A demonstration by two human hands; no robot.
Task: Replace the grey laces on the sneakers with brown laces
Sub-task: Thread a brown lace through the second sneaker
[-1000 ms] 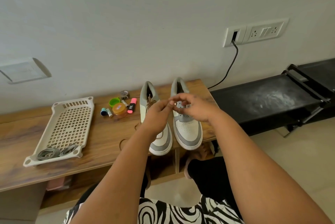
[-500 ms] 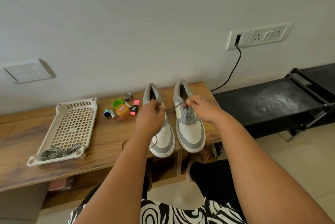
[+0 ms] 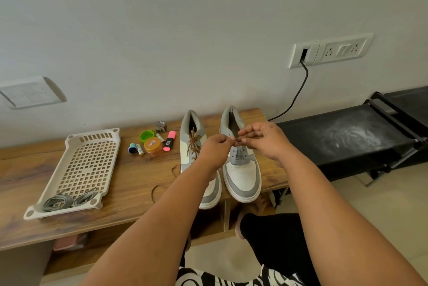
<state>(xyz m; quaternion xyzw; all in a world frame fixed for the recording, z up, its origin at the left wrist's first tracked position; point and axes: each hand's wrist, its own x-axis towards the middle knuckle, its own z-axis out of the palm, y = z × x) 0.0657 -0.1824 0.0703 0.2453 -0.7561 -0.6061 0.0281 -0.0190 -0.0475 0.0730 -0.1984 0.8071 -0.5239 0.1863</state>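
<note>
Orange jar lid [image 3: 152, 144] just left of the sneakers, white label with print too blurred to read, pink highlighter [image 3: 169, 144] beside the lid, dark band with unreadable lettering, battery [image 3: 140, 149] left of the lid, markings illegible

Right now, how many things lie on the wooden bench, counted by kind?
Sneakers: 2
Plastic tray: 1
Grey lace bundles in the tray: 2
Pink highlighter: 1
Orange-lidded jar: 1
Green cap: 1
Batteries: 2
Tape roll: 1
Small blue item, unclear: 1
Total: 12
</note>
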